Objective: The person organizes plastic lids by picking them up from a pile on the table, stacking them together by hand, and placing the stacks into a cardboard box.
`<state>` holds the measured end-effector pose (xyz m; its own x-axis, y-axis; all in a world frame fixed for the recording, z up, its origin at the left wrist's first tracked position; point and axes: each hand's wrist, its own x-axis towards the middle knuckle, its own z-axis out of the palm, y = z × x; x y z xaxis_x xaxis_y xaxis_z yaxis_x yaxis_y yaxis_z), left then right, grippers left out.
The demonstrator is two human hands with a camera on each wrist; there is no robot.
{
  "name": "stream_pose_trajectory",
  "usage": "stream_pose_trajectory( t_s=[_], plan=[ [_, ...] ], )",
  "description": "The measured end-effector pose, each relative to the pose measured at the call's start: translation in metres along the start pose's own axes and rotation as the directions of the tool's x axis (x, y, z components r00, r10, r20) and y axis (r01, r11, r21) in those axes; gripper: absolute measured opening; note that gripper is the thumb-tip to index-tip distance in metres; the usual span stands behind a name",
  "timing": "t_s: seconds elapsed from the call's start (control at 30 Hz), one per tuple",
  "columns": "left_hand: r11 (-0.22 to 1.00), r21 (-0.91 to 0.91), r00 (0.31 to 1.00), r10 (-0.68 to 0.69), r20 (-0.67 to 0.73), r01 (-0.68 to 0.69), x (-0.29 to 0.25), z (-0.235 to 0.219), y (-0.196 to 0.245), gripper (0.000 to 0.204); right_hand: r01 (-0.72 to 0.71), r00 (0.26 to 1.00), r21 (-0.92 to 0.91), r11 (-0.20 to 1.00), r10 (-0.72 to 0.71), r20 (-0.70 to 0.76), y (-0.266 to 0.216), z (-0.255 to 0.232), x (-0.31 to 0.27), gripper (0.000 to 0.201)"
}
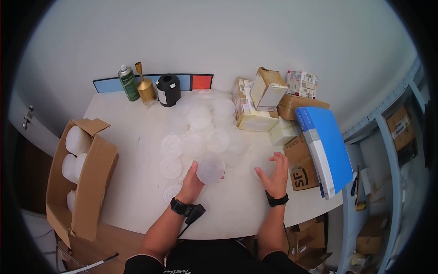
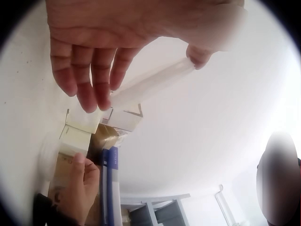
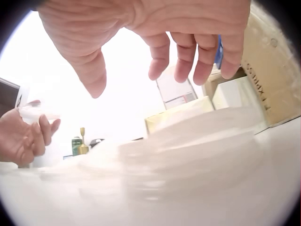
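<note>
My left hand (image 1: 191,185) holds a round translucent plastic lid (image 1: 211,169), thumb at one edge and fingers at the other. In the left wrist view the lid (image 2: 153,84) appears nearly edge-on. To the right, my right hand (image 1: 275,177) is empty, its thumb and fingers spread apart. Clear plastic pieces (image 3: 188,155) lie just beneath it in the right wrist view, blurred and rounded. Several round lids (image 1: 171,166) are spread on the white table (image 1: 132,182) left of and beyond my left hand, with more translucent round pieces (image 1: 199,117) heaped behind them.
An open cardboard box (image 1: 98,182) with white round containers (image 1: 77,139) stands at left. Small boxes (image 1: 258,116), an SF carton (image 1: 300,162) and a blue binder (image 1: 326,150) crowd the right. A spray can (image 1: 129,84), brass object (image 1: 146,89) and black cylinder (image 1: 169,91) line the back.
</note>
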<state>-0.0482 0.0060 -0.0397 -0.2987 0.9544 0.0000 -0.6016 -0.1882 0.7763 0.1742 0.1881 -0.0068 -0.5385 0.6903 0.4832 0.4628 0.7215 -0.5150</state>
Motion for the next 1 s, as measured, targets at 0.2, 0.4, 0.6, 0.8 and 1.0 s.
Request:
stream_pose_trajectory(
  t_s=[0.2, 0.4, 0.6, 0.8, 1.0],
  plan=[
    [0.969, -0.231, 0.996, -0.092, 0.0, 0.09, 0.0, 0.001, 0.004, 0.084, 0.129, 0.989, 0.418, 0.899, -0.145, 0.008, -0.077, 0.03, -0.003, 0.041],
    [0.967, -0.252, 0.999, -0.021, 0.043, 0.032, -0.004, 0.001, 0.004, 0.074, 0.07, 0.995, 0.504, 0.861, -0.094, 0.021, -0.092, 0.054, -0.012, 0.038],
    [0.983, 0.183, 0.997, 0.011, 0.079, -0.025, 0.001, 0.004, 0.003, 0.089, -0.041, 0.986, 0.633, 0.773, -0.072, 0.152, -0.081, 0.053, -0.013, 0.028],
    [0.807, 0.575, 0.991, 0.126, 0.053, -0.134, 0.002, 0.01, -0.011, 0.092, -0.006, 0.972, 0.591, 0.807, -0.134, 0.193, -0.089, 0.047, -0.011, 0.019],
    [0.924, 0.32, 0.972, 0.231, -0.029, -0.21, 0.001, 0.018, -0.003, 0.058, -0.19, 0.973, 0.598, 0.778, 0.067, 0.221, -0.07, 0.054, -0.017, 0.014]
  ],
)
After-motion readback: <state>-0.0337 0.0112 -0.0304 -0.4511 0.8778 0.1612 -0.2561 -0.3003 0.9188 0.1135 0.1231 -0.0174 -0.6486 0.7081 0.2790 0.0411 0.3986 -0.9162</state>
